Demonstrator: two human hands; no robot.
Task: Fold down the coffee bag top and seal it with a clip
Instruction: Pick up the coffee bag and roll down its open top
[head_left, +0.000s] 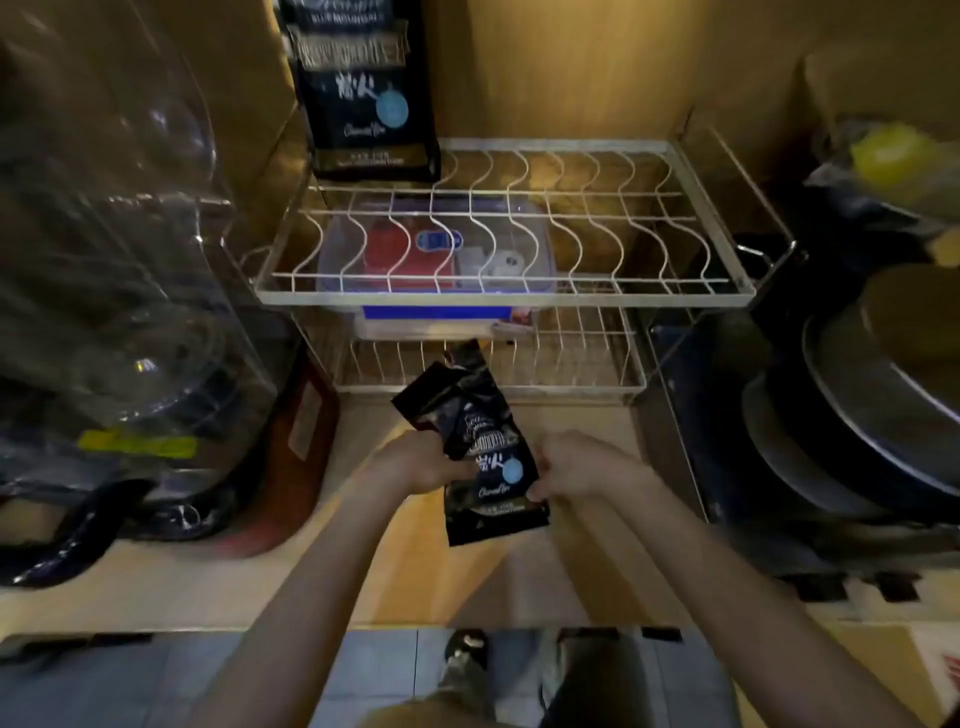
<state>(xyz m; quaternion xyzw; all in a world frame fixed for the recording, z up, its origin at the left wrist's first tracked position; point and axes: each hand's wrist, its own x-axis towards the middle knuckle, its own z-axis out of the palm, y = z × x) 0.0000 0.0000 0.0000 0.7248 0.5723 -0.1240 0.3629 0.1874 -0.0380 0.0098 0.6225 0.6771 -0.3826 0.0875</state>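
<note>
Head cam: my left hand (421, 462) & right hand (576, 467) grip coffee bag (485, 457); should flatten top, crease tight w/ fold.

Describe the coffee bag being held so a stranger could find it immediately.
Start at the wire rack; below its front edge, two hands hold a dark coffee bag. Unlike the matching bag standing on the rack's back left corner, this one is tilted and crumpled at its top.

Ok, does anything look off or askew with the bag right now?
The coffee bag is tilted between the left hand and right hand, its top crumpled and unfolded. No clip is visible, and nothing has spilled.
</note>
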